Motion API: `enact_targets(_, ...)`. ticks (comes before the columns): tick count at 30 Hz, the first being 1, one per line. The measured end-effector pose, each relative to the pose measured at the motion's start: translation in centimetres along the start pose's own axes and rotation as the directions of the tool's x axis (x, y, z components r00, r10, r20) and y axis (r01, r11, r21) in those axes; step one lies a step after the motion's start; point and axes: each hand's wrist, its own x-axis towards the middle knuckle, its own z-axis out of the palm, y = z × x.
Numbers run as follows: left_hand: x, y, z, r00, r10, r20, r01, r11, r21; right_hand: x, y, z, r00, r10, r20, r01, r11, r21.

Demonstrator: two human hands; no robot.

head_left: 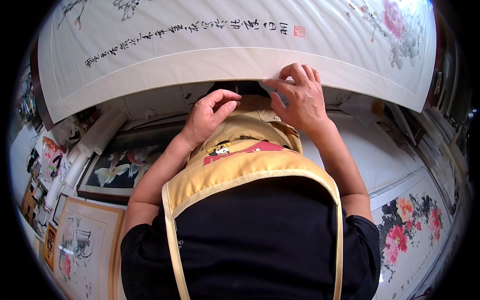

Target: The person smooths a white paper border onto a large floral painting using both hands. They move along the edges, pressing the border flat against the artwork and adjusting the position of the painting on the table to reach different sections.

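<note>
While the wide white paper painting [175,65] lies beyond the yellow cloth apron [255,164], the left hand [206,113] curls over the apron, thumb and forefinger narrowly parted; the right hand [302,97] bends loosely at the painting's near edge; whether either holds anything cannot be told.

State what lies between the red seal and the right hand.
In the head view, bare painting paper, then pale border, lies between the red seal and the right hand.
</note>
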Motion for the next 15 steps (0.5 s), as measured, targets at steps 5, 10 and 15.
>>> enact_targets(5,-0.06,-0.06,0.04,1.000,-0.001,0.004,0.001,1.000,-0.005,0.01,-0.12,0.06,1.000,0.013,-0.001,-0.013,1.000,-0.014)
enact_targets(10,-0.04,-0.31,0.12,1.000,-0.002,0.002,0.002,1.000,-0.022,-0.01,-0.03,0.23,1.000,0.002,-0.022,-0.002,1.000,-0.018)
enact_targets(15,-0.07,-0.37,0.07,1.000,0.001,0.004,-0.001,1.000,-0.016,0.03,-0.14,-0.02,1.000,0.004,0.002,-0.004,1.000,-0.010)
